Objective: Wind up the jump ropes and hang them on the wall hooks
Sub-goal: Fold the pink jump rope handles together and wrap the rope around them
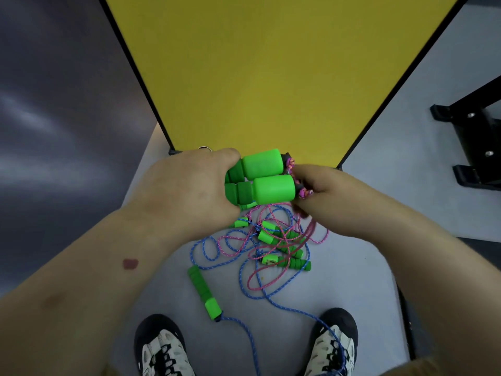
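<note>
The left hand is closed around the ribbed ends of two green handles, held side by side and pointing right. The right hand meets their cord ends, its fingers curled and pinching the pink cord where it leaves the handles. From that pinch the pink cord drops towards the floor and joins the pile of further ropes lying just below the hands, on the pale grey floor.

In the pile, pink and blue cords cross one another many times around several more green handles. One loose handle lies apart at near left, its blue cord trailing towards the near edge between the two shoes.

Risks, as judged from this arrangement: winding the pink cord while it is threaded through the pile is likely to drag blue cord and other handles up with it, or to tighten a crossing into a knot. Blue cord also runs over the right shoe, so a step may snag it and jerk the pile. A slack pinch would let the first turns slip off the handles.

The yellow panel stands far behind the hands; no wall hooks are visible
</note>
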A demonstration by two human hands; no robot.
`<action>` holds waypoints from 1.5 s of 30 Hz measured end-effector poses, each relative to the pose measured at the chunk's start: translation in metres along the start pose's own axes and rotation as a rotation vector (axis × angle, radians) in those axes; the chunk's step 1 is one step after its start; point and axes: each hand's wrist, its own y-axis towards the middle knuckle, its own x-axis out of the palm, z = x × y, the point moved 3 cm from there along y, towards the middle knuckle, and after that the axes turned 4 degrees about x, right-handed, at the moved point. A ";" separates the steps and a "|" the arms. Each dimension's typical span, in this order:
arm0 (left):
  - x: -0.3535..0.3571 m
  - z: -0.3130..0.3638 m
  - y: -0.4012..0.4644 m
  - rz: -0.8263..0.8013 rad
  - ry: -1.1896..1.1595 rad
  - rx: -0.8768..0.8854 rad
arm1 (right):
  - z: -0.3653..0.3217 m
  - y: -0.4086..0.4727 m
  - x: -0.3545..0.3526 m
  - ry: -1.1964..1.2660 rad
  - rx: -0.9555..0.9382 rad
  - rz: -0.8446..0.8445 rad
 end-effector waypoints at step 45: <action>0.013 0.001 -0.004 -0.162 -0.139 0.186 | 0.001 0.013 0.014 0.611 0.140 0.031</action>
